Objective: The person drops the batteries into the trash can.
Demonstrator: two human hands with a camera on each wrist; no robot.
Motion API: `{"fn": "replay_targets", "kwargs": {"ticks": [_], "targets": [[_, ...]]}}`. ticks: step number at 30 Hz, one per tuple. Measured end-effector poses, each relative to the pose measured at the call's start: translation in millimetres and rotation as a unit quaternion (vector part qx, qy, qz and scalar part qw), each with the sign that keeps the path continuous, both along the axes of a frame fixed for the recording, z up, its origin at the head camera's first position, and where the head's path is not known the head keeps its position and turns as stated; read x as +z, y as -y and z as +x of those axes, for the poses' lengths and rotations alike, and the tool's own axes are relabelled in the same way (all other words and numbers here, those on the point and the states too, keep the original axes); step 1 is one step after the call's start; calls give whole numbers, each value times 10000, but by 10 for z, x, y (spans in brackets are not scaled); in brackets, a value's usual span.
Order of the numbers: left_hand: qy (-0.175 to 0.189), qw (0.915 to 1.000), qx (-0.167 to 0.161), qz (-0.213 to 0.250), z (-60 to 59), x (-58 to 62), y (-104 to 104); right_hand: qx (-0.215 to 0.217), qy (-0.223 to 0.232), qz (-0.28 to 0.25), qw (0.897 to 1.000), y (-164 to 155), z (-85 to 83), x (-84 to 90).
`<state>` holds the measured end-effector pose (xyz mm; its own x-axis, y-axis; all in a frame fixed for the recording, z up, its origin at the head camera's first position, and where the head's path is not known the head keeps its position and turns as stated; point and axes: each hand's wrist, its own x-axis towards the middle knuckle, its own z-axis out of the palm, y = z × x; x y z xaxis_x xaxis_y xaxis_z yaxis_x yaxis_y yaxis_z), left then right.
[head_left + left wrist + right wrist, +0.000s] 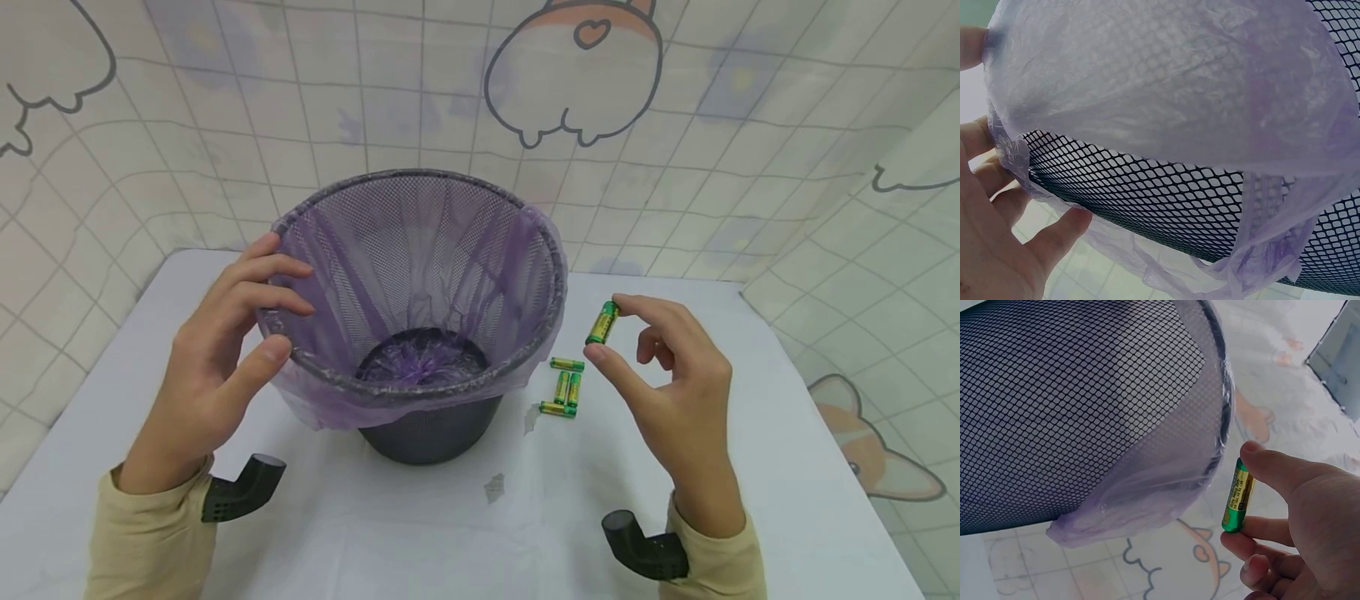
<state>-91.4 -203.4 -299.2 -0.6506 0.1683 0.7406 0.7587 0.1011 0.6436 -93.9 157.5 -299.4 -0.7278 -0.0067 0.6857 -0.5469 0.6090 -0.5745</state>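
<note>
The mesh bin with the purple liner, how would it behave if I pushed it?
The mesh bin may tip if pushed near the top, since its rim is wider than its base. It's probably light for its size, given the thin open mesh. The purple liner looks floppy, hanging in loose folds.

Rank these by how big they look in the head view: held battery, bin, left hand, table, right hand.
Largest to smallest:
1. Table
2. Bin
3. Left hand and right hand: too alike to rank
4. Held battery
</note>
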Motion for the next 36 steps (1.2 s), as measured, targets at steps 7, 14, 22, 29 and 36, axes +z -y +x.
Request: {"fn": "replay_targets", "kwargs": {"ticks": [7, 14, 22, 29, 36], "targets": [[33, 10000, 17, -15, 3, -2, 6, 86, -34, 7, 10000, 40, 0, 40], [69, 10000, -26, 15, 1, 0, 11, 127, -80, 85, 9999, 89, -4, 91], [23, 10000, -27, 1, 0, 2, 9, 282, -177, -8, 9994, 148, -16, 135], [14, 10000, -30, -38, 1, -5, 14, 391, -207, -43, 9990, 196, -26, 161], [15, 10000, -15, -49, 1, -6, 16, 488, -243, -45, 9985, 226, -35, 185]]}}
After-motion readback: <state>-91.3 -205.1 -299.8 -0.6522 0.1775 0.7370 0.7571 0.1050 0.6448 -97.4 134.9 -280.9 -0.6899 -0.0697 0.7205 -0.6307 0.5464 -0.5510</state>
